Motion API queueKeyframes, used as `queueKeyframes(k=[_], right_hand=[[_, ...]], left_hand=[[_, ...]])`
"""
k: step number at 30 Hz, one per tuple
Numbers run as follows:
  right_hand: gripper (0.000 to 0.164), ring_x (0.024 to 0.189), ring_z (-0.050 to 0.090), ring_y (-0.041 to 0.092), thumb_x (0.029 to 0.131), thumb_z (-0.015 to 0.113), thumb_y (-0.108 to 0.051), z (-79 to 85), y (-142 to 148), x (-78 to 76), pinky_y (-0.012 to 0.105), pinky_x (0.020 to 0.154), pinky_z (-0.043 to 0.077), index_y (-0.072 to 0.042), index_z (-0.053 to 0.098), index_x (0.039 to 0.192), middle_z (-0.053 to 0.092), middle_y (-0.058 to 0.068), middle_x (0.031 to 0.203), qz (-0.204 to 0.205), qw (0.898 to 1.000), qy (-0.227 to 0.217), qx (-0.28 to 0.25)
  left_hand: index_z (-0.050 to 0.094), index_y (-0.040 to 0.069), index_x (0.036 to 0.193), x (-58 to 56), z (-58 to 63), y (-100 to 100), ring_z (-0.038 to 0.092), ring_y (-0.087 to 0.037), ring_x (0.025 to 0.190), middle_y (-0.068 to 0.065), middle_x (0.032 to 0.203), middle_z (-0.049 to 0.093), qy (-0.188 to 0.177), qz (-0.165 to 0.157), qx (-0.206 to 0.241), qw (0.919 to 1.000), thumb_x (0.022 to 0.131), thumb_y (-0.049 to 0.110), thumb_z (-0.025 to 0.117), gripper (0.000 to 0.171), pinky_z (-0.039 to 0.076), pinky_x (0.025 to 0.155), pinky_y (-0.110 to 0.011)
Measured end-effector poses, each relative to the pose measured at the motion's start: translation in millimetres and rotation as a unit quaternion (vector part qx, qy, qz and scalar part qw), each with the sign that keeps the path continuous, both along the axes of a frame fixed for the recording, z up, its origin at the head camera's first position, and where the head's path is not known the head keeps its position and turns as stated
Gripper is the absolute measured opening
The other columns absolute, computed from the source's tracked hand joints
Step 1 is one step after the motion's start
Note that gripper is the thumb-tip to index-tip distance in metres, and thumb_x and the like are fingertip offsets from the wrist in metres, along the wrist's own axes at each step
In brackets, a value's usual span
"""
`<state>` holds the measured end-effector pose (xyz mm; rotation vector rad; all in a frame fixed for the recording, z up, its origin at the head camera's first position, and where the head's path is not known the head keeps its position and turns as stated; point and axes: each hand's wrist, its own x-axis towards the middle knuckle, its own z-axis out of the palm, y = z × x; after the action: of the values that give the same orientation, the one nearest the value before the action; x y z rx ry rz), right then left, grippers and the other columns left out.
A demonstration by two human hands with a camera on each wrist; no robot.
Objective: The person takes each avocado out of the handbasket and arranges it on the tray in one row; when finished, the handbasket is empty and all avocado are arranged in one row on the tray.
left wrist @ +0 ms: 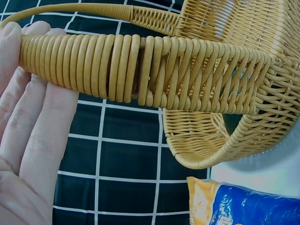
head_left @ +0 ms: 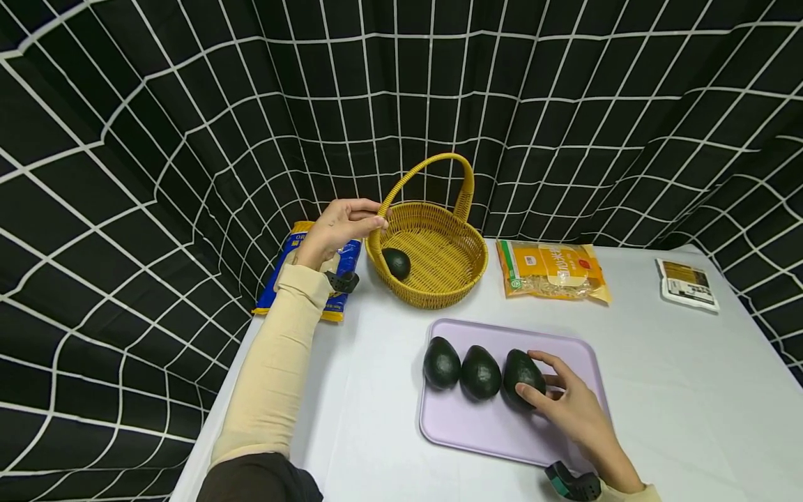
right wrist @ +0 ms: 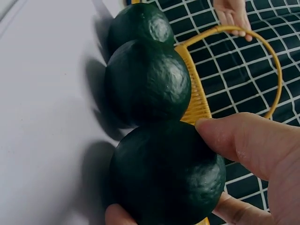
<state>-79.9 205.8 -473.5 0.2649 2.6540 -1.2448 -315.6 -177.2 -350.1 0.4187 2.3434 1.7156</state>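
Note:
My left hand [head_left: 341, 226] grips the left side of the handle of a yellow wicker basket [head_left: 433, 296]; the left wrist view shows fingers and thumb around the wrapped handle [left wrist: 93, 68]. One dark green avocado [head_left: 396, 263] lies inside the basket, against its left wall. On a lilac tray [head_left: 477, 432], three avocados stand in a row. My right hand [head_left: 574, 404] holds the rightmost avocado [head_left: 523, 376], thumb on the near side and fingers on the far side. Beside it are the middle avocado [head_left: 480, 373] and the left avocado [head_left: 442, 363].
A blue and yellow packet [head_left: 348, 265] lies left of the basket, partly behind my left arm. To the basket's right lies an orange food packet [head_left: 555, 270], and farther right a small white and brown packet [head_left: 686, 284]. Black grid-patterned cloth [head_left: 564, 125] hangs behind the white table.

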Motion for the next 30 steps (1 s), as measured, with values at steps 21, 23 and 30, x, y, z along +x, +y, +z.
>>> queueKeyframes(k=[21,23,30], right_hand=[[0.078,0.114,0.064,0.037,0.089,0.074,-0.049,-2.8,-3.7,1.2,0.041,0.081,0.052,-0.017,0.04,0.151,0.062,0.026,0.129,0.031,0.998,0.014,0.059],[0.08,0.116,0.062,0.04,0.091,0.073,-0.049,-2.4,-2.7,1.9,0.048,0.084,0.053,-0.015,0.036,0.153,0.06,0.029,0.131,0.041,0.997,0.018,0.064],[0.081,0.114,0.063,0.04,0.092,0.072,-0.047,-3.2,-0.2,2.9,0.05,0.084,0.053,-0.013,0.033,0.155,0.061,0.03,0.13,0.057,0.995,0.034,0.071]], left_hand=[[0.065,0.006,0.131,1.8,1.4,0.8,0.072,-0.019,0.108,-0.012,0.125,0.072,-0.011,0.009,-0.003,0.9999,0.098,0.017,0.069,0.035,0.056,0.1,-0.04],[0.065,0.007,0.131,1.8,1.3,0.5,0.072,-0.02,0.108,-0.012,0.125,0.072,-0.011,0.009,-0.006,0.9999,0.098,0.018,0.069,0.035,0.055,0.101,-0.041],[0.065,0.005,0.131,0.8,1.4,0.1,0.072,-0.019,0.107,-0.013,0.124,0.073,-0.008,0.002,-0.003,1.0,0.098,0.017,0.069,0.035,0.055,0.101,-0.041]])
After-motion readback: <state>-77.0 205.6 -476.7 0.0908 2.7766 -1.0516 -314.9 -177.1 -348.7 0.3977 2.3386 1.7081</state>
